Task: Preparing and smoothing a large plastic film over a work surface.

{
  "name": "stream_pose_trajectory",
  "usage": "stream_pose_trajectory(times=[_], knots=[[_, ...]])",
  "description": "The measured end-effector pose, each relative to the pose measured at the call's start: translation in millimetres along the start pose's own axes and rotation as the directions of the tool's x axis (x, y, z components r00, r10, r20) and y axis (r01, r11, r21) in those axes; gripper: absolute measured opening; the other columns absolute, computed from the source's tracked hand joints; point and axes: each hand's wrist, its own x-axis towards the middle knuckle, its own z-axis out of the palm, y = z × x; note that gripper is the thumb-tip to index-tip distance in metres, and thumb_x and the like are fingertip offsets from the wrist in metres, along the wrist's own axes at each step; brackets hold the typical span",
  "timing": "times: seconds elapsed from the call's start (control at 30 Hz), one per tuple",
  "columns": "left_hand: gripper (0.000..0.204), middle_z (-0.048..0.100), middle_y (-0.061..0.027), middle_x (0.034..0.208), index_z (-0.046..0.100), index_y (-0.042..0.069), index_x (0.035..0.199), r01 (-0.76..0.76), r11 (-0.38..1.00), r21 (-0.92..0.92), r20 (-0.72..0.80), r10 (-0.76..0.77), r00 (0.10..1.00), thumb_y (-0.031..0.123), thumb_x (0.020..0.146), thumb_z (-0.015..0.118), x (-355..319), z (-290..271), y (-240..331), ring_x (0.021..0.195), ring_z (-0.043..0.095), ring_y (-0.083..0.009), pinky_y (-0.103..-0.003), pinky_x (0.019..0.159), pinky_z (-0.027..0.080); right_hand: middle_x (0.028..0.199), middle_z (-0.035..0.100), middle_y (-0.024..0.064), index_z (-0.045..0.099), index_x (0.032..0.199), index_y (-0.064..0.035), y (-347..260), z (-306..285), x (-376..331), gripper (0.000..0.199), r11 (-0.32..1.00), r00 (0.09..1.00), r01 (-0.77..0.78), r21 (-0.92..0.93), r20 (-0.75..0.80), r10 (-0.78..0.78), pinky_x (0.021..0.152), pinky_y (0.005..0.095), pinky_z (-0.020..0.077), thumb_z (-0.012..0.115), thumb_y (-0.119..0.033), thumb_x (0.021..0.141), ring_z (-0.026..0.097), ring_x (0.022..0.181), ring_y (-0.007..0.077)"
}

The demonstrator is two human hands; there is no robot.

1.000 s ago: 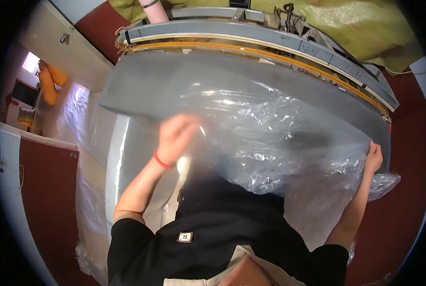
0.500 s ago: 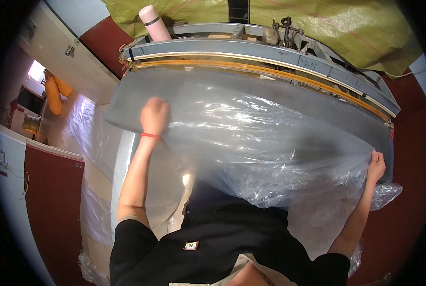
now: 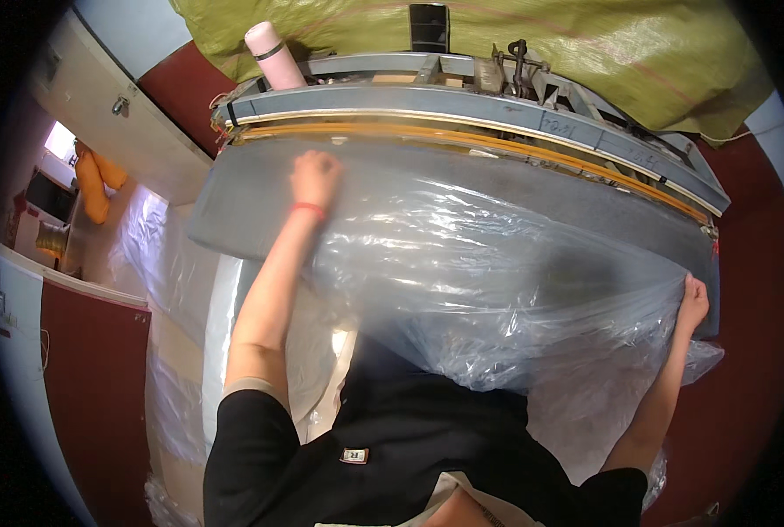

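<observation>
A wide sheet of clear plastic film [image 3: 462, 237] stretches across the grey padded work surface [image 3: 243, 202], wrinkled and shiny, its lower part hanging toward my body. My left hand [image 3: 316, 178], slightly blurred and with a red bracelet at the wrist, is closed on the film's far left part, close to the orange strips [image 3: 392, 130]. At the right end of the surface, my right hand [image 3: 693, 303] pinches the film's edge between thumb and fingers. Creases run taut from that pinch across the sheet.
Behind the surface runs a long grey metal bar [image 3: 462, 97] with a metal clamp [image 3: 518, 70]. A pink bottle [image 3: 274, 57] and a dark phone [image 3: 430, 28] are at the back, near a yellow-green woven sheet [image 3: 603, 53]. More film [image 3: 177, 360] lies at left, beside an open door [image 3: 102, 97].
My left hand has moved right and away from me, toward the orange strips, drawing the film along. My right hand keeps its pinch in nearly the same place.
</observation>
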Motion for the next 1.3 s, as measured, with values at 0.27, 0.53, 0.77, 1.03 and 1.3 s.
stream_pose_trajectory(times=[0.27,0.53,0.77,1.03,1.3], knots=[[0.022,0.053,-0.0102,0.072,0.049,0.002,0.080,0.131,0.787,-0.604,-0.278,-0.361,0.890,0.023,0.086,0.043,48.9,39.9,-37.2,0.068,0.050,-0.0188,-0.031,0.065,0.042,0.079,0.056,0.0020,0.057,0.084,-0.0020,-23.8,102.3,67.1,0.020,0.883,0.972,0.027,0.469,-0.218,0.086,0.070,0.0222,0.0408,0.057,-0.022,0.083,0.050,0.073,0.0086],[0.012,0.050,0.0016,0.060,0.052,0.006,0.073,0.125,0.605,-0.786,-0.170,-0.407,0.898,0.013,0.083,0.054,76.8,50.0,-50.8,0.052,0.042,-0.0058,-0.019,0.048,0.034,0.066,0.053,-0.0009,0.052,0.078,-0.0026,-70.6,152.8,91.5,0.020,0.758,0.970,-0.016,0.652,-0.175,0.171,0.060,0.0197,0.0401,0.062,-0.020,0.080,0.049,0.062,0.0059],[0.009,0.051,-0.0032,0.066,0.043,0.004,0.079,0.245,0.483,-0.841,-0.127,-0.615,0.778,0.009,0.080,0.050,75.1,28.3,-21.3,0.055,0.048,-0.0093,-0.022,0.049,0.041,0.067,0.055,0.0020,0.050,0.081,-0.0028,-65.0,143.2,95.1,0.017,0.845,0.916,-0.060,0.531,-0.306,0.257,0.056,0.0213,0.0412,0.060,-0.016,0.078,0.051,0.061,0.0077],[0.008,0.049,-0.0028,0.069,0.044,0.005,0.083,0.235,0.358,-0.903,0.018,-0.517,0.856,0.007,0.078,0.049,77.4,40.4,-54.0,0.055,0.048,-0.0101,-0.022,0.048,0.042,0.076,0.056,0.0052,0.047,0.095,-0.0016,-80.3,91.6,89.8,0.018,0.750,0.962,-0.172,0.638,-0.055,0.268,0.059,0.0244,0.0427,0.051,-0.016,0.085,0.053,0.065,0.0109],[0.009,0.046,0.0028,0.083,0.050,0.010,0.091,0.071,0.495,-0.866,-0.064,-0.251,0.966,0.009,0.082,0.051,-10.6,-83.6,-15.7,0.069,0.043,-0.0052,-0.021,0.061,0.042,0.100,0.057,0.0133,0.051,0.102,0.0027,0.5,-61.9,-15.3,0.027,0.881,0.773,0.083,0.466,-0.588,0.239,0.081,0.0292,0.0432,0.044,-0.020,0.090,0.056,0.090,0.0194]])
